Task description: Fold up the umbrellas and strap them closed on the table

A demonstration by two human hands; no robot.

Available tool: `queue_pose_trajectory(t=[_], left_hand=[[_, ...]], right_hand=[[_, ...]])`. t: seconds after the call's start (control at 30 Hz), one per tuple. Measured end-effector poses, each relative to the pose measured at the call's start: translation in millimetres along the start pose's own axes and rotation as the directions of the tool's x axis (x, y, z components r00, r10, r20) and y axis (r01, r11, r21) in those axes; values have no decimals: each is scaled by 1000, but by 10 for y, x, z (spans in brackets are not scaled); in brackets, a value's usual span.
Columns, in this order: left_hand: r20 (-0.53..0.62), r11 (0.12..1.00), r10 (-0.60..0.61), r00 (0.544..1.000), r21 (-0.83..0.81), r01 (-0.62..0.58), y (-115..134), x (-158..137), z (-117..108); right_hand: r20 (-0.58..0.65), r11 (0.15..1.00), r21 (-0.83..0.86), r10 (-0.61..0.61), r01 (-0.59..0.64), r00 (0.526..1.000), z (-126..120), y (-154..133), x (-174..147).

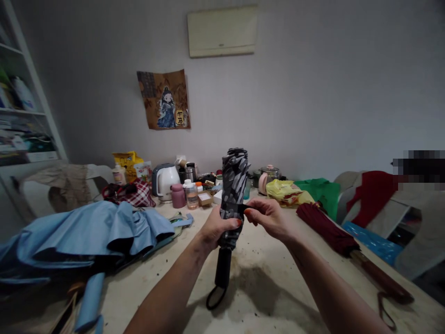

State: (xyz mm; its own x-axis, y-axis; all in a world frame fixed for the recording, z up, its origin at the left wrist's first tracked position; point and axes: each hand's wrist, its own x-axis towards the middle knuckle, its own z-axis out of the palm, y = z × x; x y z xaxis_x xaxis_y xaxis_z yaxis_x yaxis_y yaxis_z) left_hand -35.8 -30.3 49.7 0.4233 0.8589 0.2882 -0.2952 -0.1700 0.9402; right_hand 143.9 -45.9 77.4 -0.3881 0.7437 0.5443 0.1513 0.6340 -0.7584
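A folded umbrella [235,178] with a black, grey and white pattern stands nearly upright above the table. My left hand [219,227] is wrapped around its lower canopy, thumb across the front. At the umbrella's right side, my right hand [266,214] pinches the end of a dark closure strap [239,208], which runs across the canopy. The black handle [223,267] points down, with a wrist loop [215,298] hanging from it. Fingers of the left hand behind the canopy are hidden.
A blue, loosely gathered umbrella [86,232] covers the left of the table [167,287]. On the right lies a dark red umbrella [323,227] with a wooden handle. A kettle [167,182], bottles, a yellow bag [287,192] and a green bag [321,192] line the back.
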Motion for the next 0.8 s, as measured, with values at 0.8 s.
queue_pose_trajectory(t=[0.8], left_hand=[[-266, 980, 88, 960, 196, -36, -50, 55, 173]], right_hand=[[-168, 930, -364, -17, -46, 986, 190, 77, 28]])
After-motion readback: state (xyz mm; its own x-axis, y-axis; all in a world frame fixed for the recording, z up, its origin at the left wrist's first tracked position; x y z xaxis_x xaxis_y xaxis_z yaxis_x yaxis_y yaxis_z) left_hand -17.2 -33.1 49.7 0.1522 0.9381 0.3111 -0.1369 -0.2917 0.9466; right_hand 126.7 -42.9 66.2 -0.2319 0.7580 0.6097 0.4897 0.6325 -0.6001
